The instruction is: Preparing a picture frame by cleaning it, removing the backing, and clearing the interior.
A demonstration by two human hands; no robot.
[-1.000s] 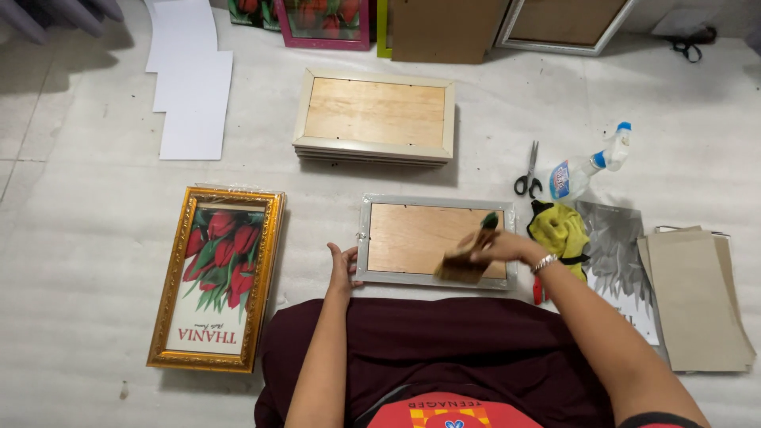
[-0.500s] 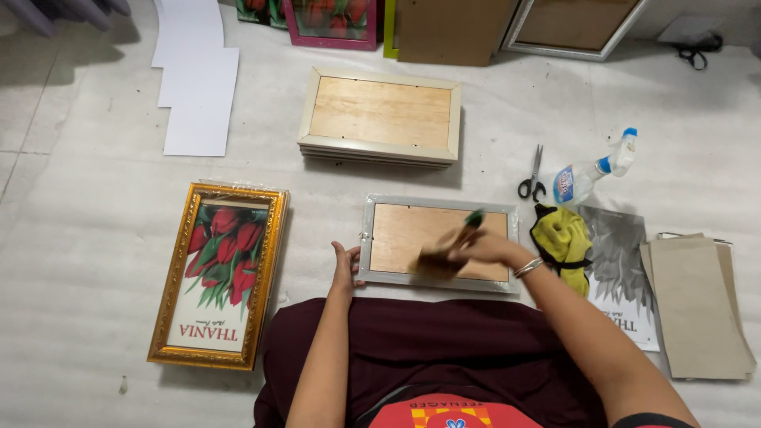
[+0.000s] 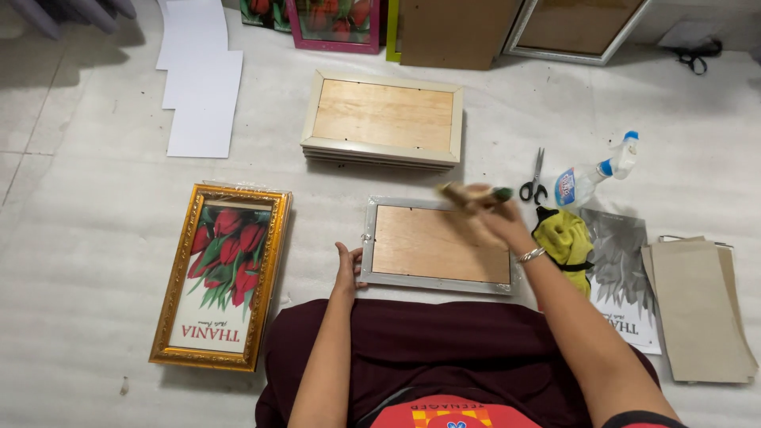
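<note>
Left hand flat, steadying silver frame at left edge; right hand clamped on brush over far edge. Backing board in place; brushing underway.

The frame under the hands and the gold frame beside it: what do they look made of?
The silver frame lies face down. Its backing looks like thin plywood or fibreboard, matt tan with faint grain; the rim looks silver-painted, wood or plastic, hard to tell. The gold frame has an ornate glossy gilt moulding, likely painted wood or resin, around a shiny tulip print.
</note>
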